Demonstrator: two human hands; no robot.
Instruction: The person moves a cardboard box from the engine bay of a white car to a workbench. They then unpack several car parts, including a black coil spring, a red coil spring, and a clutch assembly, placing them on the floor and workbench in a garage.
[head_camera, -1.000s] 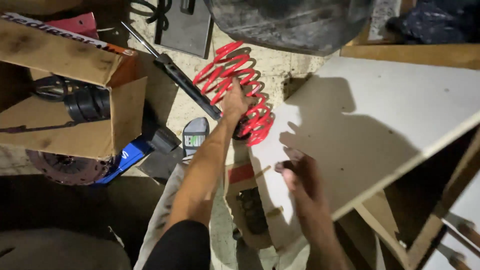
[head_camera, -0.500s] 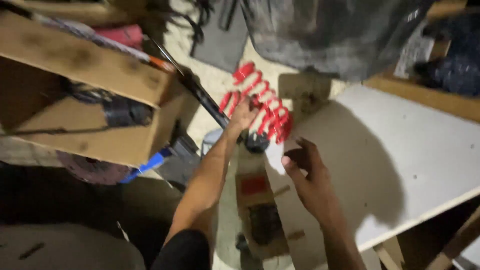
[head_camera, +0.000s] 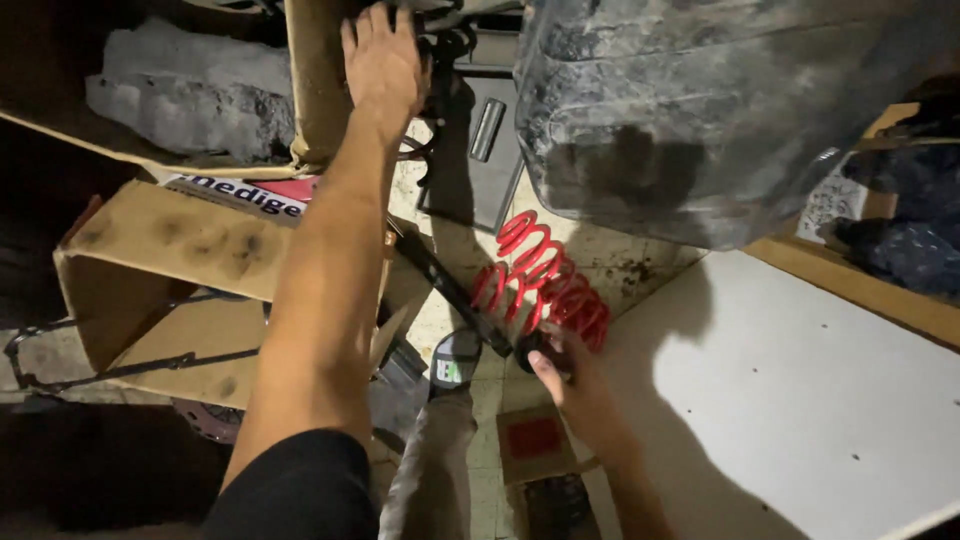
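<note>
Cluttered garage floor w/ cardboard boxes (head_camera: 170, 290) left of the arm. Red coil spring (head_camera: 545, 280) lies just above the right hand (head_camera: 565, 375), which curls on its dark end; looks heavy, stiff, best gripped by the end coils. Left hand (head_camera: 380, 60), spread flat before on the spring, now presses a box edge up top

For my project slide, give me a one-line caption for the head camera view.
Left hand braced on a cardboard box above; right hand at the lower end of a red coil spring beside a white board.
</note>
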